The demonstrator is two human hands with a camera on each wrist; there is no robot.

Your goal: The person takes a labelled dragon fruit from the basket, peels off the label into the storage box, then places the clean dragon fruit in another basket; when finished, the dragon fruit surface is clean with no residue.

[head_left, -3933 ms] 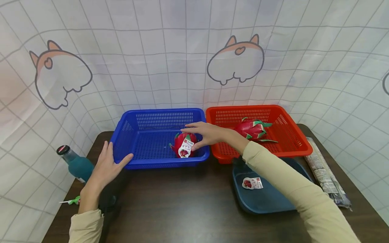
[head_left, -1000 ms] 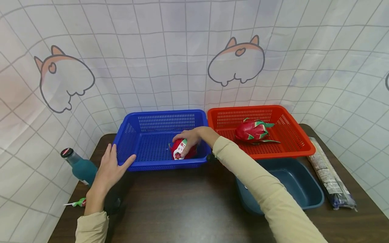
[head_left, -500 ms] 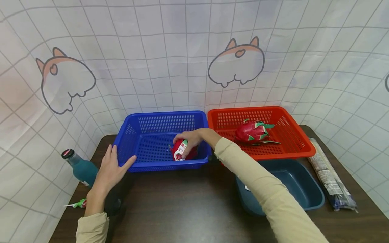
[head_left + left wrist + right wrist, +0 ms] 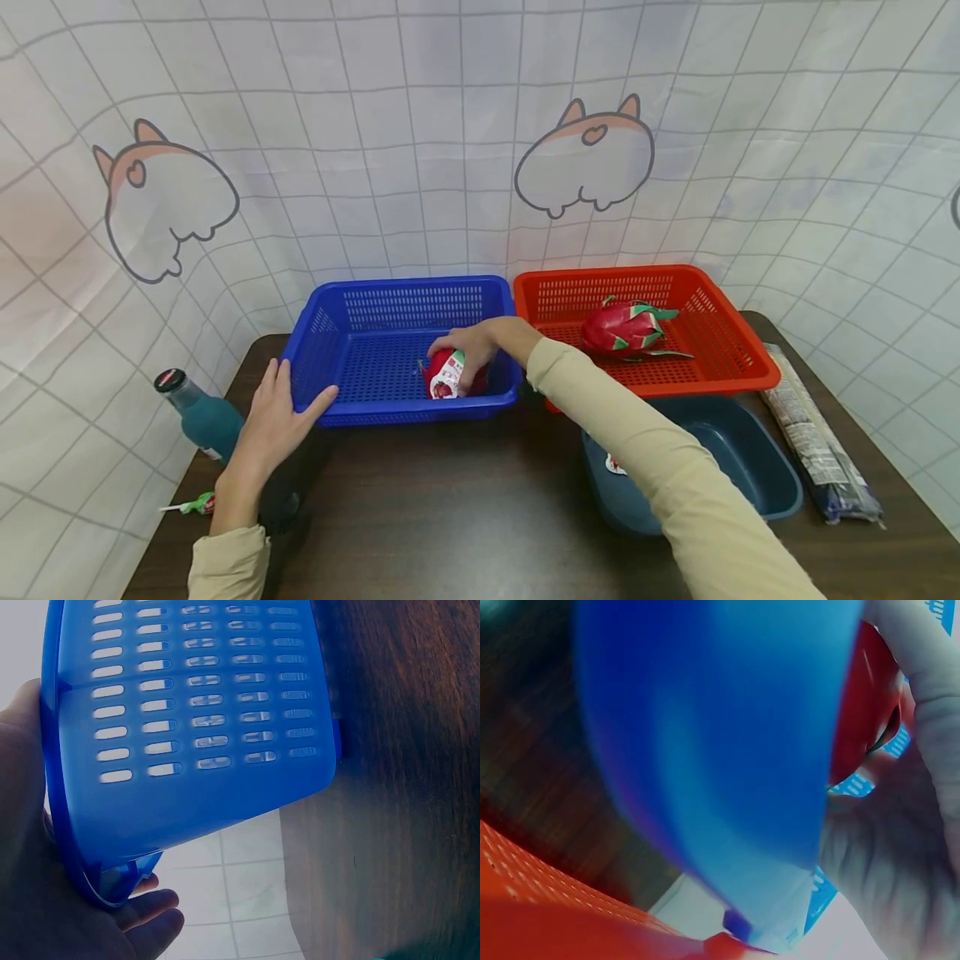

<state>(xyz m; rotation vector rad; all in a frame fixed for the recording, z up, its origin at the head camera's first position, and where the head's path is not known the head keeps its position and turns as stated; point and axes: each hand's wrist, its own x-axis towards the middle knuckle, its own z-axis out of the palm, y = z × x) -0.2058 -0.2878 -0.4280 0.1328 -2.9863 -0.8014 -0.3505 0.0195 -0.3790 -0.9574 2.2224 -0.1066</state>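
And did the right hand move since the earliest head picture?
Yes. Judged against the blue basket, the right hand has moved left and a little down, and now grips the dragon fruit inside.

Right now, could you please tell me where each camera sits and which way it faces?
Head: worn on the head, facing forward and down across the table; left hand, right hand and sleeves show.
Left wrist: worn there, facing the blue basket from outside; left hand shows.
Right wrist: worn there, facing the gripped dragon fruit; right hand shows.
Both wrist views share the blue basket.
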